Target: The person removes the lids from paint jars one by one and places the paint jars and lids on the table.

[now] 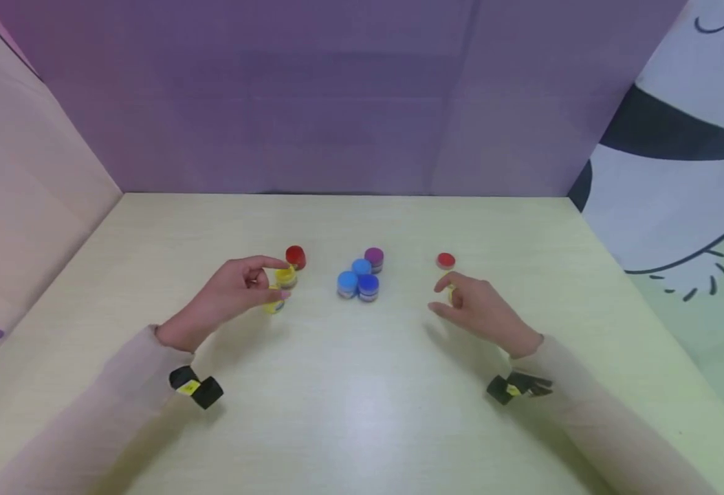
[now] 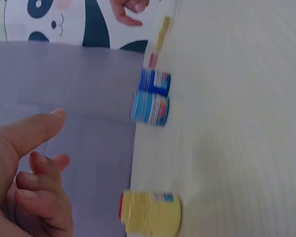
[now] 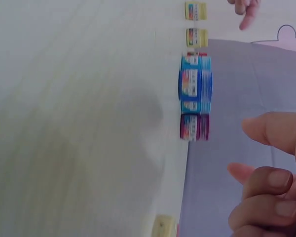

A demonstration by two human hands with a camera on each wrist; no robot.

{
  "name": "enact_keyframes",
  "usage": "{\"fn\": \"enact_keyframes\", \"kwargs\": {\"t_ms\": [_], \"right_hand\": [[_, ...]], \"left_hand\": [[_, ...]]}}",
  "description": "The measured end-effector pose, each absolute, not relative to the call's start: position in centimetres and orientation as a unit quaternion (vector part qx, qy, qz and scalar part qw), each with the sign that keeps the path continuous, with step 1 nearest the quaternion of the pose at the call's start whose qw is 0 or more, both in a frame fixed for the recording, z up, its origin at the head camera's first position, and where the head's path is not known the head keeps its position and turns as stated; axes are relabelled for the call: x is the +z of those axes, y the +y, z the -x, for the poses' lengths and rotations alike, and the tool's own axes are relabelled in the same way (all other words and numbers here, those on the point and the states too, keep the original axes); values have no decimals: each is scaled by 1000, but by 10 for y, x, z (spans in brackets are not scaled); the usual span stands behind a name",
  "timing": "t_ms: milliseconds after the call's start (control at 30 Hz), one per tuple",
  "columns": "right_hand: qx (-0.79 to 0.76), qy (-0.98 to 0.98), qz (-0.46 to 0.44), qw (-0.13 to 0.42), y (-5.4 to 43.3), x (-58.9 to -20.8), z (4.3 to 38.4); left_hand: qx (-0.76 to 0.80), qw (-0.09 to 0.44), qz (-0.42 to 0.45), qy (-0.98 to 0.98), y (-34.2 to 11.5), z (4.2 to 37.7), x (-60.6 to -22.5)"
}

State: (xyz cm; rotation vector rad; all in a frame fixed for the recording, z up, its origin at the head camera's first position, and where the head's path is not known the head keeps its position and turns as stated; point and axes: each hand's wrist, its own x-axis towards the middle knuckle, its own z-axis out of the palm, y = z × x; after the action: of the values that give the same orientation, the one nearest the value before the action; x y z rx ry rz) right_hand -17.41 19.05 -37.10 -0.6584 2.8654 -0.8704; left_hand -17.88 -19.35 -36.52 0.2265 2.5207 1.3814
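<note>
My left hand hovers over the table's left side, thumb and index finger apart, other fingers loosely curled, holding nothing. Just beyond its fingertips stand two small yellow jars, one partly hidden by the thumb, and a red jar. Opposite, my right hand is also raised with nothing in it, its thumb and index finger parted. A yellow item is mostly hidden behind that hand; a red-lidded item sits farther back. In the left wrist view a yellow jar appears below the hand's level.
Between the hands stands a cluster of jars: two light blue, a dark blue one and a purple one. A purple wall bounds the pale table at the back, with side panels left and right.
</note>
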Motion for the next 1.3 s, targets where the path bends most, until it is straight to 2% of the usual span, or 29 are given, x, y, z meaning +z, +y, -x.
{"fn": "enact_keyframes", "kwargs": {"t_ms": [233, 433, 733, 1300], "right_hand": [[-280, 936, 208, 51, 174, -370, 174], [-269, 936, 218, 59, 145, -375, 188], [-223, 947, 204, 106, 110, -376, 209], [-181, 963, 178, 90, 90, -379, 215]], "left_hand": [[492, 133, -107, 854, -164, 180, -365], [494, 132, -120, 851, -150, 184, -372], [491, 168, -99, 849, -135, 184, -385], [487, 203, -123, 841, -122, 178, -400]]}}
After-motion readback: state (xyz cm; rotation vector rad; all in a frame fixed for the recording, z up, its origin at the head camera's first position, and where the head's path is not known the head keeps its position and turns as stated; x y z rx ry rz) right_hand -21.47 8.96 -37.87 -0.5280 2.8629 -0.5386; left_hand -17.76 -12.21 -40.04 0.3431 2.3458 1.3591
